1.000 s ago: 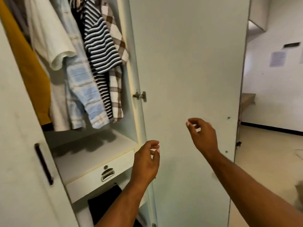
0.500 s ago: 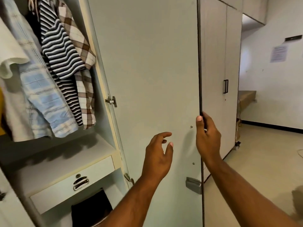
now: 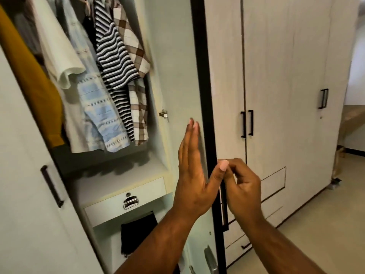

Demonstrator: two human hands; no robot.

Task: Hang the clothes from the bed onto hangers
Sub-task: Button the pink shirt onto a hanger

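Seemingly closing wardrobe door (image 3: 177, 56) w/ L hand (image 3: 192, 175) fingers flat on it, R hand (image 3: 245, 190) fingers curled round edge; next: fetch clothes off bed.

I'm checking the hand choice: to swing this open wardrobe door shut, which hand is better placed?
Right, probably. The right hand is curled at the outer side of the wardrobe door, by its handle, free to push. The left hand lies flat along the inner face, in the door's closing path.
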